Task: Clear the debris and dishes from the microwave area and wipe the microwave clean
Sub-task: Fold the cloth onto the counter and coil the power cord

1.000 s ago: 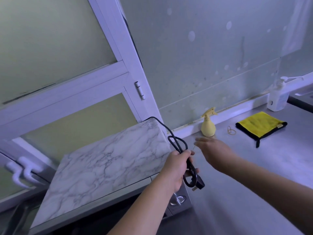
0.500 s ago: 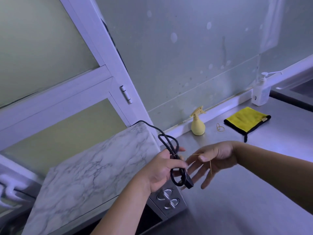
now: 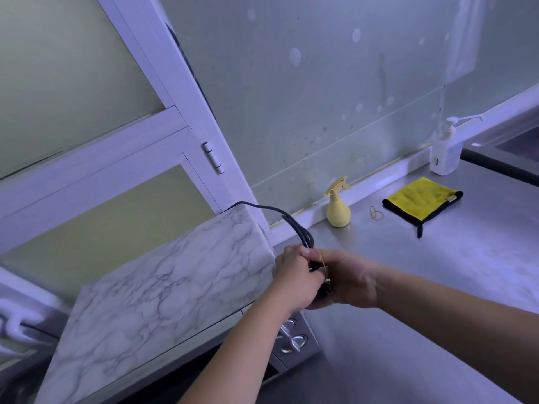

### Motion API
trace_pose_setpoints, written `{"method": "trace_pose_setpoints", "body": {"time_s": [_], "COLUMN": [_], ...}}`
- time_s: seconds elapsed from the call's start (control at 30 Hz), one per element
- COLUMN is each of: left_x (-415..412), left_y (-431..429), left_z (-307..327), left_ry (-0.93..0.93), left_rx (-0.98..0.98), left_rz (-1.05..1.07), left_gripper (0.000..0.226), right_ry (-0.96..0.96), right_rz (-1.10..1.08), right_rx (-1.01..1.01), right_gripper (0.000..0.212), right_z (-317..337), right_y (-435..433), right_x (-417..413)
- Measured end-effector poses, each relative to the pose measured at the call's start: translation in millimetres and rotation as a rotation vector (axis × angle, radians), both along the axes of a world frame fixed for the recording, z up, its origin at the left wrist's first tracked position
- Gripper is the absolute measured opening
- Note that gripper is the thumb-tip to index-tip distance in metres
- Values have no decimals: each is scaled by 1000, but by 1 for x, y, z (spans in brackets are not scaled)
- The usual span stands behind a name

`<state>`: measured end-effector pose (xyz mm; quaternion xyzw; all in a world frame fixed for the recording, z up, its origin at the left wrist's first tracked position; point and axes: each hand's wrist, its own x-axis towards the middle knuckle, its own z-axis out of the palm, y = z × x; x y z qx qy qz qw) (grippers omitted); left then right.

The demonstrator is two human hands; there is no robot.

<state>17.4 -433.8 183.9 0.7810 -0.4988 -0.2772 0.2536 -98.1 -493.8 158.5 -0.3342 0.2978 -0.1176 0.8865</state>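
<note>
My left hand (image 3: pixel 294 282) grips the bundled power cord (image 3: pixel 300 231) just off the microwave's (image 3: pixel 163 290) right edge. My right hand (image 3: pixel 350 282) pinches a rubber band (image 3: pixel 323 258) against it. The yellow cloth (image 3: pixel 420 199) lies near the counter's (image 3: pixel 437 287) back edge.

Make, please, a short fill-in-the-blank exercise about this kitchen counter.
1. The left hand grips the bundled black ____.
2. The spray bottle is ____ in colour.
3. The loose rubber band lies between the spray bottle and the ____.
Missing words: cord; yellow; cloth.
</note>
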Motion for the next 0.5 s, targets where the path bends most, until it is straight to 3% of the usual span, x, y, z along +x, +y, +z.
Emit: {"method": "trace_pose_setpoints", "body": {"time_s": [0.1,0.2,0.23,0.27,0.33,0.4,0.5], "left_x": [-4,-3,-4,-6,-13,-25,-35], "left_y": [3,9,12,15,24,33,36], "left_z": [8,7,4,0,-5,-9,-12], "left_ry": [-1,151,194,211,106,-86,-269], "left_rx": [-12,-130,-165,-220,-433,-598,-466], "left_rz": [-34,-37,-18,33,170,197,178], "left_gripper": [26,17,24,37,42,27,14], "right_ry": [1,-11,-12,-6,-7,-27,-22], "right_rz": [-39,-65,-71,-85,-140,-196,-213], "right_rx": [32,19,9,-7,13,46,61], "right_gripper": [47,15,7,18,23,21,23], "right_z": [8,10,12,11,10,11,9], "right_y": [0,-1,1,0,-2,-3,-1], "right_x": [2,3,4,5,6,6,8]}}
